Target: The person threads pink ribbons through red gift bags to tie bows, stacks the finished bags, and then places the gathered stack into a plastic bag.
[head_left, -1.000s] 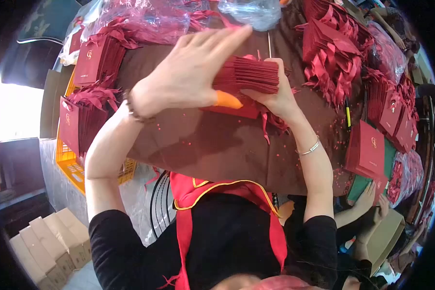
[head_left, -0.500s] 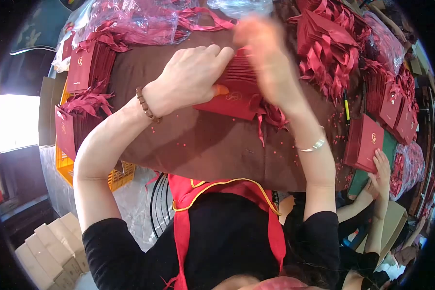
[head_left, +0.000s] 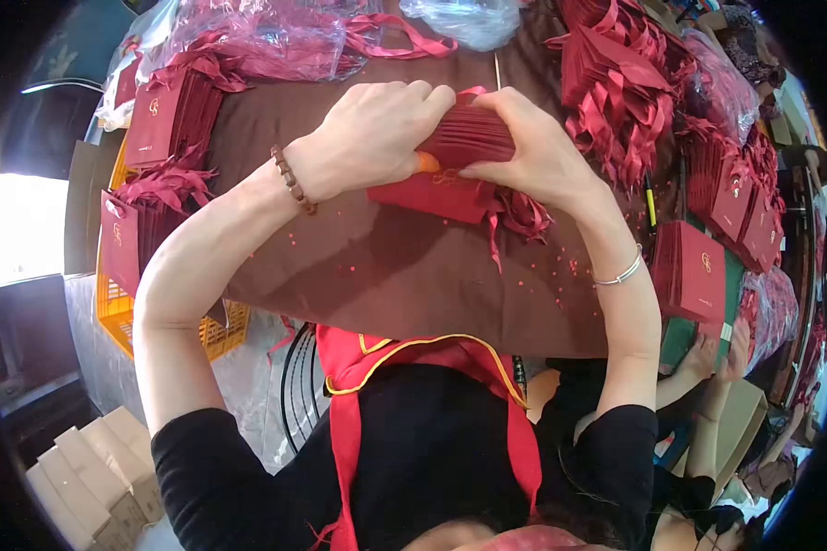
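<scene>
My left hand [head_left: 381,133] is closed on the left side of a stack of dark red folded paper bags [head_left: 471,138]; an orange finger cover [head_left: 426,163] shows at its thumb. My right hand [head_left: 540,151] clasps the same stack from the right, its thumb across the near side and its fingers over the far edge. Below the thumbs, a red bag face [head_left: 429,196] with a gold emblem lies on the brown cloth [head_left: 386,275]. Red ribbons [head_left: 526,219] spill out beside the stack, under my right wrist.
More stacks of red bags stand at left [head_left: 161,119] and far right [head_left: 625,83]. A yellow marker [head_left: 651,207] and another bag stack [head_left: 694,271] lie right, near a co-worker's hands [head_left: 721,349]. Plastic wrap [head_left: 266,37] covers the back left. Red specks dot the cloth.
My right hand, blurred over the far end of the stack before, has come down and now grips its right side. The co-worker's hand has dropped away from the bag stack at right.
</scene>
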Tool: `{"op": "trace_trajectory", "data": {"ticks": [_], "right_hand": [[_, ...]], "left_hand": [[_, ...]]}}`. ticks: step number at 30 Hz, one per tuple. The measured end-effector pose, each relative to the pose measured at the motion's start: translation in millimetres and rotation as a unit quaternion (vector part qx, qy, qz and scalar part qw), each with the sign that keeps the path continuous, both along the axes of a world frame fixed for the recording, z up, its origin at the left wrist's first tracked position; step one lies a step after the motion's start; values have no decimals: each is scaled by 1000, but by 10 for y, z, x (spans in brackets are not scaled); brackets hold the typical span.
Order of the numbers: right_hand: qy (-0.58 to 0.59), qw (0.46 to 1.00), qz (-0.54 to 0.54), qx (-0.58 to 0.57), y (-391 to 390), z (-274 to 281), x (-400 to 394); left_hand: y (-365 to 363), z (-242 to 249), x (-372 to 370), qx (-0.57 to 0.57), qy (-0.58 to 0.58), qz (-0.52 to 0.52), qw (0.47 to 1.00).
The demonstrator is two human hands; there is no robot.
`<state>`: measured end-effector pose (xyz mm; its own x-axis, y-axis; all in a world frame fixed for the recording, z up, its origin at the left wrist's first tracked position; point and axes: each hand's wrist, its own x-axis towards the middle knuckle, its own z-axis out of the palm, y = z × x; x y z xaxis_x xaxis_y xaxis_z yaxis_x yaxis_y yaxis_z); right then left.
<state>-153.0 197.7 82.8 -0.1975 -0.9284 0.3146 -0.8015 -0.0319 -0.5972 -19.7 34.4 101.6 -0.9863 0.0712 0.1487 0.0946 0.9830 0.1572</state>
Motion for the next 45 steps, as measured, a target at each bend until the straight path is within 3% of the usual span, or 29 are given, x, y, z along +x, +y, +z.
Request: {"op": "trace_trajectory", "data": {"ticks": [6,9,13,15,16,17,19,21,22,23,24,25,27,31,34,35,36,37,38,43,44,45], "right_hand": [[50,999,17,-12,-28,-53,-33],[61,998,18,-16,-29,-61,-31],[43,999,5,-21,-13,-51,-11],[167,971,-77,-155,31,-92,88],[254,930,-135,-231,93,-63,213],[217,924,-149,-276,183,-136,350],[25,962,-75,-262,400,-289,742],[-207,977,-14,-54,586,-539,1048],[-421,904,-71,-18,535,-616,1078],[-612,781,-121,18,489,-672,1097],[-678,722,-126,-56,437,-721,998],[-677,726,-80,-85,427,-701,855],[-635,744,-187,-98,374,-539,651],[-573,800,-23,-179,464,-511,360],[-407,901,-19,-152,387,-488,183],[-444,880,9,-170,327,-547,153],[-467,874,-71,-116,269,-592,154],[-504,855,-59,-112,240,-608,175],[-540,833,-47,-107,211,-602,206],[-525,837,21,-150,108,-703,147],[-526,842,-55,-110,113,-661,224],[-518,847,-54,-108,94,-675,227]], "left_hand": [[92,39,-2,-43,-30,12,999],[185,-14,20,-104,73,14,992],[152,-51,-40,-64,7,52,997],[143,-31,-56,-57,-16,48,997],[136,-1,-61,-51,-35,44,997],[126,20,-54,-45,-45,36,997],[95,59,-31,-35,-25,39,998],[86,140,1,-4,31,40,999],[106,222,26,10,48,50,998],[135,302,65,26,63,62,996],[169,371,121,59,78,69,993],[207,372,176,58,79,66,993],[263,336,278,169,157,64,971],[280,204,444,297,154,93,938],[190,-181,471,404,145,107,897],[169,-297,479,406,144,109,896],[141,-396,468,455,156,110,870],[110,-463,463,503,167,109,841],[83,-507,481,494,169,109,846],[11,-668,460,494,169,123,844],[2,-690,446,520,178,106,829],[-29,-717,455,542,187,92,814]]}}
